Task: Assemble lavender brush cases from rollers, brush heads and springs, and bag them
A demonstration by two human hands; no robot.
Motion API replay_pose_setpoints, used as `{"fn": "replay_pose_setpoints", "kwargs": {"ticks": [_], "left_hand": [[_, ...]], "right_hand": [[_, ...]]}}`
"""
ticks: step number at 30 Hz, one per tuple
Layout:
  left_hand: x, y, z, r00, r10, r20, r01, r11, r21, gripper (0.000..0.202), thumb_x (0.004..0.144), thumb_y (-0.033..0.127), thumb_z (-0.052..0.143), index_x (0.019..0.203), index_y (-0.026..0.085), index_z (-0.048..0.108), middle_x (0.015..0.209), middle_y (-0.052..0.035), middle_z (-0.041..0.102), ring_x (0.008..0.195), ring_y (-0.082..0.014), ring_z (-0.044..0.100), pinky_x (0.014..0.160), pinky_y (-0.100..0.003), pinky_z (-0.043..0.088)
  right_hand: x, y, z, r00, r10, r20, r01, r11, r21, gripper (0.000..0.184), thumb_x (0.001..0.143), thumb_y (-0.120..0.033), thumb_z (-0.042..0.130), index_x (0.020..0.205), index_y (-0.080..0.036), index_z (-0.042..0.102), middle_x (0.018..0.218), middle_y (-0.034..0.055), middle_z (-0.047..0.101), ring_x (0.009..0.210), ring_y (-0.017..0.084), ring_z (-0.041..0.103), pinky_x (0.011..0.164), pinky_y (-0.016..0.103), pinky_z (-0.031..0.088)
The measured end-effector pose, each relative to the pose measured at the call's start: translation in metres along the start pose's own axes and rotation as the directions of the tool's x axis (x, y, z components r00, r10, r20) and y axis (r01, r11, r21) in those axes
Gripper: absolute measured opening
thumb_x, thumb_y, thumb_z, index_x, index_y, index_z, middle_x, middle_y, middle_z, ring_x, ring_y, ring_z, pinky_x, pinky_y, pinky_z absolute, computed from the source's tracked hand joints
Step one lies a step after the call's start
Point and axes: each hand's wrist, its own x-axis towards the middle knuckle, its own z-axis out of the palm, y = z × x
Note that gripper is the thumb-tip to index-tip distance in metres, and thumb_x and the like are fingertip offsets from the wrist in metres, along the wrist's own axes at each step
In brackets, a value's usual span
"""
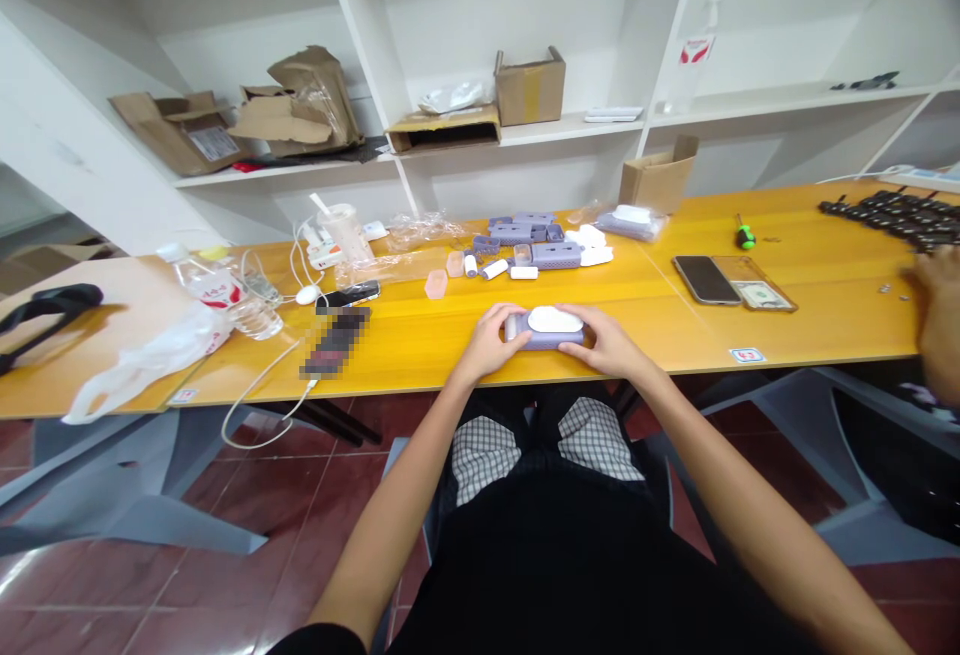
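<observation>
Near the table's front edge lies a purple plastic case (pixel 551 339) with a white oval cover (pixel 555 319) on its top. My left hand (pixel 491 343) grips its left end, thumb at the front and fingers behind. My right hand (pixel 606 340) closes round the right end in the same way. Behind the case are several small white cylinders (pixel 524 273), pinkish translucent cups (pixel 436 283) and more purple housings (pixel 555 255). White plastic covers (pixel 592 246) sit at the right of that group.
A phone (pixel 706 280) and a green-handled screwdriver (pixel 745 236) lie to the right. Another person's hand (pixel 941 305) is at the far right, beside dark parts (pixel 900 215). Bottles (pixel 244 305), a cup (pixel 346 232) and a charging cable (pixel 247 400) are at left.
</observation>
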Motion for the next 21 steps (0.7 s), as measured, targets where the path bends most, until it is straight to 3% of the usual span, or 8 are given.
{"fn": "replay_pose_setpoints", "kwargs": {"ticks": [5,7,13,17,21], "left_hand": [[0.0,0.001,0.001,0.999,0.041,0.028,-0.043,0.997,0.058,0.04,0.091,0.031,0.073,0.129,0.023,0.065,0.132,-0.0085,0.067,0.126,-0.0276,0.062,0.115,-0.045,0.046],[0.0,0.002,0.002,0.998,0.046,0.03,-0.048,0.996,0.069,0.038,0.092,0.03,0.072,0.129,0.023,0.065,0.133,-0.0088,0.067,0.128,-0.0277,0.061,0.116,-0.045,0.045],[0.0,0.001,0.002,0.999,0.022,0.032,-0.024,0.997,0.073,0.037,0.092,0.033,0.074,0.128,0.024,0.066,0.139,-0.0096,0.064,0.134,-0.0282,0.059,0.119,-0.048,0.043],[-0.001,-0.001,0.002,0.999,0.027,0.048,-0.03,0.996,0.081,0.044,0.09,0.034,0.078,0.13,0.024,0.065,0.144,-0.0106,0.061,0.137,-0.0292,0.056,0.121,-0.049,0.041],[-0.002,-0.001,0.002,0.998,0.028,0.059,-0.034,0.995,0.098,0.051,0.085,0.032,0.082,0.132,0.025,0.064,0.144,-0.0104,0.06,0.138,-0.0305,0.055,0.121,-0.05,0.04]], "right_hand": [[0.0,0.003,0.004,0.999,0.013,-0.047,-0.013,1.0,0.0,0.079,0.087,-0.043,0.078,0.157,-0.028,0.045,0.152,0.0144,0.056,0.138,0.036,0.056,0.117,0.06,0.045],[0.0,0.005,0.006,0.993,0.059,-0.106,-0.059,0.998,0.01,0.083,0.081,-0.044,0.083,0.154,-0.027,0.046,0.148,0.0161,0.056,0.133,0.038,0.059,0.112,0.06,0.05],[0.001,0.012,0.008,0.964,0.171,-0.203,-0.15,0.982,0.113,0.062,0.077,-0.044,0.086,0.131,-0.025,0.062,0.125,0.0143,0.063,0.117,0.035,0.065,0.094,0.053,0.063],[0.001,0.015,0.007,0.977,0.138,-0.165,-0.115,0.983,0.14,0.055,0.082,-0.04,0.083,0.132,-0.026,0.064,0.131,0.0135,0.066,0.117,0.034,0.067,0.097,0.054,0.062],[0.001,0.016,0.008,0.969,0.186,-0.165,-0.15,0.966,0.209,0.058,0.083,-0.038,0.081,0.137,-0.026,0.063,0.139,0.0138,0.065,0.118,0.033,0.068,0.101,0.055,0.06]]}}
